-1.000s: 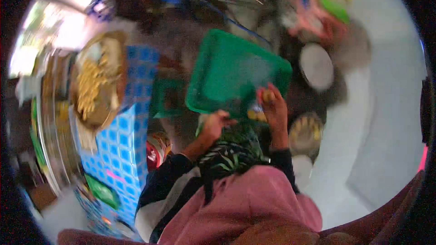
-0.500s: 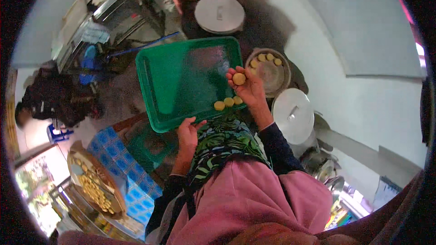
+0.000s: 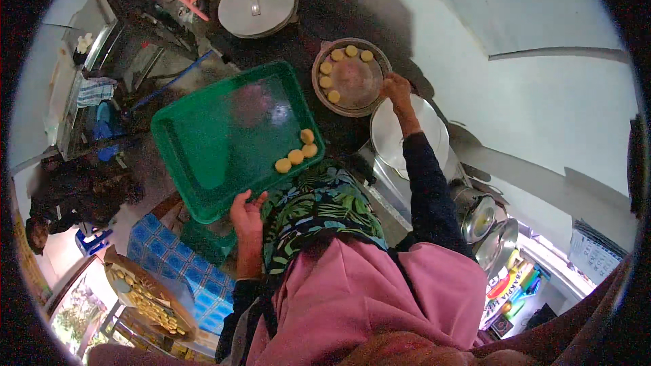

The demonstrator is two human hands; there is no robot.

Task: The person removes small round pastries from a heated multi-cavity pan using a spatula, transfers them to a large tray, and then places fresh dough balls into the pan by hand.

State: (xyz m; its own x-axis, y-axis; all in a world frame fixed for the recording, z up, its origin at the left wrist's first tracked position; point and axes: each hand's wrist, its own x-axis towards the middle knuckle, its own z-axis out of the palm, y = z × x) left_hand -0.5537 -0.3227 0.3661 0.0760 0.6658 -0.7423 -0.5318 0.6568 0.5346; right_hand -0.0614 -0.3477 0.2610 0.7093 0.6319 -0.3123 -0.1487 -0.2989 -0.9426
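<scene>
At the pan (image 3: 357,83), outstretched right hand (image 3: 398,88)

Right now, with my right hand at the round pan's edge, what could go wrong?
If the round pan is hot, which I can't tell, your right hand could get burned at its rim. Your right wrist passes over the metal lid and might knock it. The four yellow cakes sit bunched in one corner of the green tray, so they could slide if your left hand tips it.
</scene>
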